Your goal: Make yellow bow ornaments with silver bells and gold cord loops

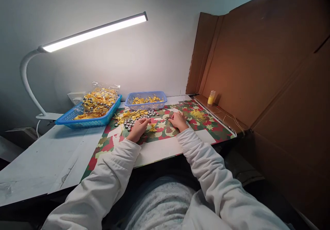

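Observation:
Over the camouflage-patterned mat, my left hand (139, 128) is closed in a pinch; what its fingertips hold is too small to make out. Just right of it lies a yellow ribbon-like piece (153, 128). My right hand (178, 120) rests on the mat with its fingers closed, and a small dark thing (168, 118) shows at its fingertips, its kind unclear. Beside and behind my left hand are a spread of silvery bells or beads (128, 123) and a pile of yellow pieces with stems (135, 114). Yellow cords (198, 115) lie in a heap to the right of my right hand.
At the back stand a blue basket (85, 122) heaped with yellow and silver pieces and a smaller basket (145, 107) of yellow pieces. A lamp (95, 32) reaches over from the left. Cardboard (257, 51) walls the right side, near a small yellow bottle (211, 98).

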`<state>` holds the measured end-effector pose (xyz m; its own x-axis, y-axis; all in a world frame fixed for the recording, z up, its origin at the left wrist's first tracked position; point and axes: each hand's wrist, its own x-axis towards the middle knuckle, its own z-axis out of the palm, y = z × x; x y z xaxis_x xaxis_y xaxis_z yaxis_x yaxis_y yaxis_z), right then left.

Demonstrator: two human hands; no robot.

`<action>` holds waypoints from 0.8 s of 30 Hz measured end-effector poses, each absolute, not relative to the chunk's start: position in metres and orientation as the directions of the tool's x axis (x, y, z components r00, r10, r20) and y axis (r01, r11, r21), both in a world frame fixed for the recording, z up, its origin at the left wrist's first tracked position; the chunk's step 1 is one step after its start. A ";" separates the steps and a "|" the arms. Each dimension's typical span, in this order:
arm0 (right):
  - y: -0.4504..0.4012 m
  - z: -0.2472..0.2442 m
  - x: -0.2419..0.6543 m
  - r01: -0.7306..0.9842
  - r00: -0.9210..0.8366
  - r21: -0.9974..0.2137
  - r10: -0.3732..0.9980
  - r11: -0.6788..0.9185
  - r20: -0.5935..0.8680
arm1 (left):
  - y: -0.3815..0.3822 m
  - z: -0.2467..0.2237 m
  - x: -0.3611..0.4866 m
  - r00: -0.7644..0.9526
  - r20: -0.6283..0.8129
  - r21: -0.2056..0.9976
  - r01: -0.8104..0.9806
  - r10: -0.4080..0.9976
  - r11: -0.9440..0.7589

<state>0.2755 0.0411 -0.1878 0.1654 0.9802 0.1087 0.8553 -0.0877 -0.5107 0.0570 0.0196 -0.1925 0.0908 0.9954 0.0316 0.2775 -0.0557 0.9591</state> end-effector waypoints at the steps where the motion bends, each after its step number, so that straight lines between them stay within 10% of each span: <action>1: 0.042 -0.189 0.275 0.859 0.154 -0.505 0.983 -0.082 0.102 | 0.019 -0.192 0.057 0.088 0.022 0.962 0.269 0.996 -0.045; 14: 0.031 -0.184 0.262 0.609 -0.298 -0.699 0.924 0.376 0.238 | 0.022 -0.194 0.057 0.063 -0.040 0.985 0.172 0.997 0.029; 24: 0.016 -0.185 0.250 0.606 -0.418 -0.604 0.853 0.517 0.311 | 0.022 -0.194 0.057 0.068 -0.052 0.989 0.141 0.996 0.042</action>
